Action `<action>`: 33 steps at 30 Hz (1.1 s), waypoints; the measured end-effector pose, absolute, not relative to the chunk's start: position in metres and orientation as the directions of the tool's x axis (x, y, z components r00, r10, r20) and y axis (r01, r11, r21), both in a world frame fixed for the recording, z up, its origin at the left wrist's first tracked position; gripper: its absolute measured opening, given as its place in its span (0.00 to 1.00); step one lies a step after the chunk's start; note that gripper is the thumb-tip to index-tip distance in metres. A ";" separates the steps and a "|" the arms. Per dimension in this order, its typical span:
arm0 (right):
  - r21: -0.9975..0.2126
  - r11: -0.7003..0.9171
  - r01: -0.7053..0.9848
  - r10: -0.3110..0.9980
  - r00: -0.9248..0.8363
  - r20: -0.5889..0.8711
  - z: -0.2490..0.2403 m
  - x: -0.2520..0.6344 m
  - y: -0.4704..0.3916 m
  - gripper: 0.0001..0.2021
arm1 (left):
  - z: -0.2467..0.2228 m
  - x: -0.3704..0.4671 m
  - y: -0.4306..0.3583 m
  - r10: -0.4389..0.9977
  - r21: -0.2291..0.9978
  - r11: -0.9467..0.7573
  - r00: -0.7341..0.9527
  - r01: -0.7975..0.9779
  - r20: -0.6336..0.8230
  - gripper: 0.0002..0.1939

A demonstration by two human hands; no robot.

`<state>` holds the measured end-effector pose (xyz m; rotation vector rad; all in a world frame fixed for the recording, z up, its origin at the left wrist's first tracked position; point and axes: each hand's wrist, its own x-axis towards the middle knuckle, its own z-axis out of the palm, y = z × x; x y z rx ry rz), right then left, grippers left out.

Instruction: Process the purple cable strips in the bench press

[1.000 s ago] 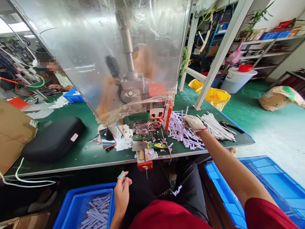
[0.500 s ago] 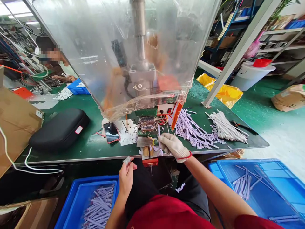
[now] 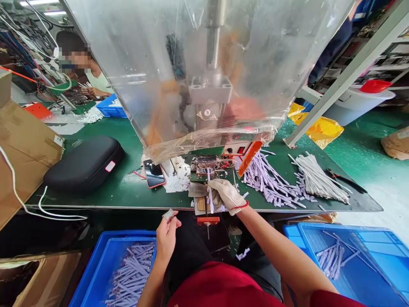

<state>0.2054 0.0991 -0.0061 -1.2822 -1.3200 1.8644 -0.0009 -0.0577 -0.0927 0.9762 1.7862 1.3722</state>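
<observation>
My right hand (image 3: 225, 195), in a white knit glove with a red cuff, is closed on a narrow lavender strip (image 3: 208, 174). The strip's upper end lies at the small metal block (image 3: 205, 166) under the press, and its lower part hangs below the fingers. A flat metal plate (image 3: 197, 189) lies just left of the glove. Bare except for a grey wrap on one finger, my left hand (image 3: 166, 236) hovers in front of the table edge. Its fingers are loosely bent and apart, with nothing visible in them.
A cloudy plastic shield (image 3: 153, 51) hangs over the press. Lavender strips (image 3: 265, 179) and white strips (image 3: 322, 177) lie at right, near pliers (image 3: 347, 181). Blue bins (image 3: 96, 256) flank my legs. A phone (image 3: 154, 172) and black case (image 3: 84, 164) lie left; a co-worker (image 3: 92, 76) sits beyond.
My right hand has moved slightly left and brought the lavender strip in line with the metal block. My left hand stays nearly still. The camera view has shifted a little.
</observation>
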 end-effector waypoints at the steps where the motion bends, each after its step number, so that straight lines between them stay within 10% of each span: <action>1: -0.913 -0.397 0.096 0.818 -0.414 -0.399 -0.006 0.204 0.099 0.15 | -0.092 -0.001 -0.057 0.867 0.974 0.167 -0.493 0.155 -0.070 0.21; 14: -0.911 -0.409 0.047 0.819 -0.422 -0.389 -0.005 0.204 0.100 0.15 | -0.056 0.008 -0.044 0.915 0.977 0.135 -0.399 0.164 -0.059 0.18; 23: -0.929 -0.362 0.078 0.814 -0.459 -0.356 -0.001 0.209 0.095 0.14 | -0.013 0.030 0.018 0.965 0.963 0.259 -0.030 -0.070 -0.261 0.23; 29: -0.925 -0.072 0.372 0.887 -0.401 -0.230 0.029 0.287 0.111 0.15 | -0.007 0.050 0.046 0.921 0.915 0.388 0.082 -0.111 -0.381 0.22; 33: -0.585 0.017 0.811 0.999 0.011 0.044 0.039 0.360 0.161 0.15 | -0.008 0.061 0.054 0.927 0.923 0.374 0.041 -0.090 -0.372 0.24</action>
